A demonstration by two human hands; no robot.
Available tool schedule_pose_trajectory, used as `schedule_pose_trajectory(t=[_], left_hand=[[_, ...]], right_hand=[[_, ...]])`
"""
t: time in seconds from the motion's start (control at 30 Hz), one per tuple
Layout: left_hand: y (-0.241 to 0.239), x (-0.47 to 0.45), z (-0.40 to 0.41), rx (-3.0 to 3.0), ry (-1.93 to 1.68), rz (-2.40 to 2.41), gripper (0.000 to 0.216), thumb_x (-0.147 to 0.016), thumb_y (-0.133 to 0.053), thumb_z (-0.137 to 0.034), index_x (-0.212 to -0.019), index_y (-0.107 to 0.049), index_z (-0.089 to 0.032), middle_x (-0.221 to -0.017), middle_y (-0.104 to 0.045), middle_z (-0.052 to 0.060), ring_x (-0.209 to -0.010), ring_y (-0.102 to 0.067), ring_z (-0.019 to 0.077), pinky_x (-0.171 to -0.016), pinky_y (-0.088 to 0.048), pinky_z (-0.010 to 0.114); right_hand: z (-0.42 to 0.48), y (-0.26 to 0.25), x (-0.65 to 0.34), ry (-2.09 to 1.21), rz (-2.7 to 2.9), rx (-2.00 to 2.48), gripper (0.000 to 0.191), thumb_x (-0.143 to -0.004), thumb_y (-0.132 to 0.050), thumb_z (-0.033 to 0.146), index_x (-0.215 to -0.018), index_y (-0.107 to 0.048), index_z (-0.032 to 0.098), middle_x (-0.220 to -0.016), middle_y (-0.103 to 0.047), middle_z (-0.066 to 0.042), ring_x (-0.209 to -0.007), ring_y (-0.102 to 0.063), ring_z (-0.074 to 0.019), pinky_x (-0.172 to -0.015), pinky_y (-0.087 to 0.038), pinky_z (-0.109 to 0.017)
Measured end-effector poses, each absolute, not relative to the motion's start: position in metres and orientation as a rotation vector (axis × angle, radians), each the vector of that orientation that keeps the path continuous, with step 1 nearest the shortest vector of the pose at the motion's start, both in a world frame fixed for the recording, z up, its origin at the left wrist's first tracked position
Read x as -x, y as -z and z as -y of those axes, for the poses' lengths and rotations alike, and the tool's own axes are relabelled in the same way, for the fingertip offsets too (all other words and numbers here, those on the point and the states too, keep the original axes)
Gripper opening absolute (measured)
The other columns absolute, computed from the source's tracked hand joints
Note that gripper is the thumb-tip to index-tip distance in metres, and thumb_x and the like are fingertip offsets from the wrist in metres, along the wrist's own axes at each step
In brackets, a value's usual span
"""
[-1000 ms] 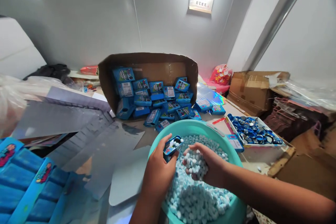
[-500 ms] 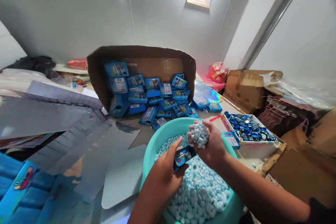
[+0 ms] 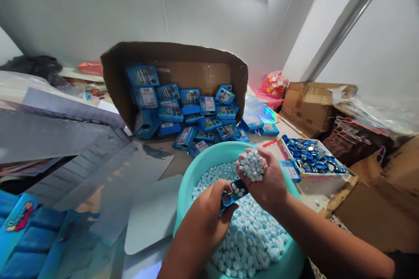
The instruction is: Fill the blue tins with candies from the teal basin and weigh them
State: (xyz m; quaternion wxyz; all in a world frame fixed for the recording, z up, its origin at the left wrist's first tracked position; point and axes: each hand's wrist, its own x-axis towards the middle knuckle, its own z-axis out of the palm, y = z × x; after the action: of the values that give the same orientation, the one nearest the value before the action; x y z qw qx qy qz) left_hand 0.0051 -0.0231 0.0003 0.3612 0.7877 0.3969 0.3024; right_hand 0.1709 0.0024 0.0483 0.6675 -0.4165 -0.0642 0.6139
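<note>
My left hand (image 3: 211,211) is closed around a small blue tin (image 3: 231,199), its thumb and fingers on the tin's sides. Several pale mints show in the tin's opening, close to my right palm. Cupped and palm up, my right hand (image 3: 274,185) holds a heap of pale blue-white mints (image 3: 252,165). Both hands are over a turquoise basin (image 3: 183,202), which holds a thick layer of loose mints (image 3: 253,235). My left fingers hide part of the tin.
Behind the basin a cardboard box (image 3: 193,54) lies on its side, with many blue packs (image 3: 170,115) spilling out. On the right stands a white tray (image 3: 322,178) of blue lids (image 3: 306,154). Grey sheets (image 3: 150,213) and a blue display box (image 3: 22,222) are on the left.
The view has tilted slightly. The tin has turned in my left hand, and its opening with mints shows more. My right hand still holds its heap of mints.
</note>
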Motion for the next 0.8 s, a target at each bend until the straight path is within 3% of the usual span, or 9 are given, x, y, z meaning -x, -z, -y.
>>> schedule_pose_trajectory(t=[0.47,0.8], left_hand=[[0.0021,-0.0057,0.0219,-2.03,-0.758,-0.981,0.031,-0.086,-0.059,-0.013,-0.114,-0.052,-0.025,-0.112,-0.065,0.006,-0.104,-0.062,0.0224,-0.09,-0.05,0.039],[0.0017,-0.0055,0.0224,-2.064,-0.775,-0.965,0.033,-0.088,-0.057,-0.013,-0.119,-0.053,-0.025,-0.119,-0.064,0.008,-0.111,-0.061,0.023,-0.096,-0.05,0.041]], right_hand=[[-0.0006,-0.047,-0.1717,-1.427,0.167,0.839,0.016,-0.08,-0.062,0.032,-0.073,-0.063,0.018,-0.068,-0.066,-0.003,-0.068,-0.064,-0.0168,-0.066,-0.056,-0.029],[0.0016,-0.0475,-0.1714,-1.43,0.21,0.842,0.019,-0.078,-0.064,0.033,-0.066,-0.061,0.019,-0.066,-0.063,-0.001,-0.07,-0.062,-0.0159,-0.075,-0.056,-0.031]])
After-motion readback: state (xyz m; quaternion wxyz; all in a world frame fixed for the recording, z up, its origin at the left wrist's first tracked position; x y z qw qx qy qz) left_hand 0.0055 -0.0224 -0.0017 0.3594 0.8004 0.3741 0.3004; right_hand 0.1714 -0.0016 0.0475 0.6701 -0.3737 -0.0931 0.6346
